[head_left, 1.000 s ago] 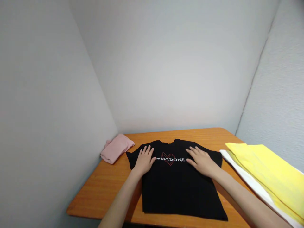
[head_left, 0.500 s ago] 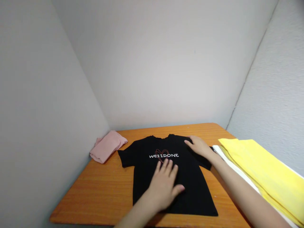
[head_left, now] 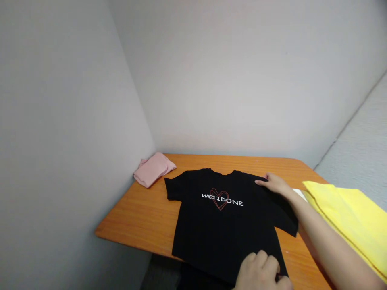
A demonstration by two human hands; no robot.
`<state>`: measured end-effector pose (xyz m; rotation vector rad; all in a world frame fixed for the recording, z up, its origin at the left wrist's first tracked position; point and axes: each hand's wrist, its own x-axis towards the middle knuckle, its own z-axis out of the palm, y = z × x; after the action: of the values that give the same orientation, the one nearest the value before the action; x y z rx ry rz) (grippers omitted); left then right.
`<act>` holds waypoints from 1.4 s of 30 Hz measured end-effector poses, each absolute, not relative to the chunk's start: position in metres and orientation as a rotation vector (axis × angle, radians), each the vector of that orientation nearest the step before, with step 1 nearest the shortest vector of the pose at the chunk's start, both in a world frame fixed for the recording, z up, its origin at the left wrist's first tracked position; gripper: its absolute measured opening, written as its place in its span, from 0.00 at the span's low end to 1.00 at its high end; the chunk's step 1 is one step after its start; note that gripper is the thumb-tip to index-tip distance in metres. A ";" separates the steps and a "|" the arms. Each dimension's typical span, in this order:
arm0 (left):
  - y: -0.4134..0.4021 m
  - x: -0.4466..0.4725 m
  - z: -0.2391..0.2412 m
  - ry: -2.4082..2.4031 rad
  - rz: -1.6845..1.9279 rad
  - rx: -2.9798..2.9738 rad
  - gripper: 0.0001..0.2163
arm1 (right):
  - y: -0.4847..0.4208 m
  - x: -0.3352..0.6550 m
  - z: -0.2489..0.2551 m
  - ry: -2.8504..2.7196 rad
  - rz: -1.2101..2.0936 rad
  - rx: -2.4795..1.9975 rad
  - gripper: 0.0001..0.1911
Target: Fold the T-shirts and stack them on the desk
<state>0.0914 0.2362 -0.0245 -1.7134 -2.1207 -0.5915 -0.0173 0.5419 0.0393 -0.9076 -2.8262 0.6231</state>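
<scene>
A black T-shirt (head_left: 223,233) with white lettering and a red heart outline lies face up, spread over the wooden table. Its lower edge reaches the table's front edge. My right hand (head_left: 273,184) pinches the shirt at the shoulder on the right side, thumb on top. Near the lower right part of the shirt, my left hand (head_left: 261,272) is closed with its fingers curled down on the fabric by the hem. The bottom of that hand is cut off by the frame.
A folded pink cloth (head_left: 154,169) lies at the table's back left, against the wall. Folded yellow fabric (head_left: 350,217) is stacked on the right, with a bit of white cloth (head_left: 300,194) beside it. The wooden table's (head_left: 136,213) front edge runs below the shirt.
My left hand has gone from lying flat on the shirt's middle to gripping near its lower right. My right hand has closed on the shoulder. The view has shifted and the shirt sits slightly turned.
</scene>
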 end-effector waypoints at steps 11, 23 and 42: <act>0.149 0.064 0.083 -2.552 -2.209 -1.061 0.07 | 0.495 -0.051 0.141 -2.573 0.579 -0.840 0.17; 0.045 0.024 0.046 -3.025 -1.034 -0.433 0.05 | 0.297 -0.184 0.098 -2.988 0.449 -0.508 0.17; 0.057 0.029 0.033 -2.910 -1.066 -0.779 0.10 | 0.340 -0.152 0.125 -3.021 1.635 -0.011 0.18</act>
<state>0.0293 0.0568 0.0328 -0.7787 -2.9096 -1.0658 -0.1521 0.3403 0.1253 -0.0111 -3.0206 1.6349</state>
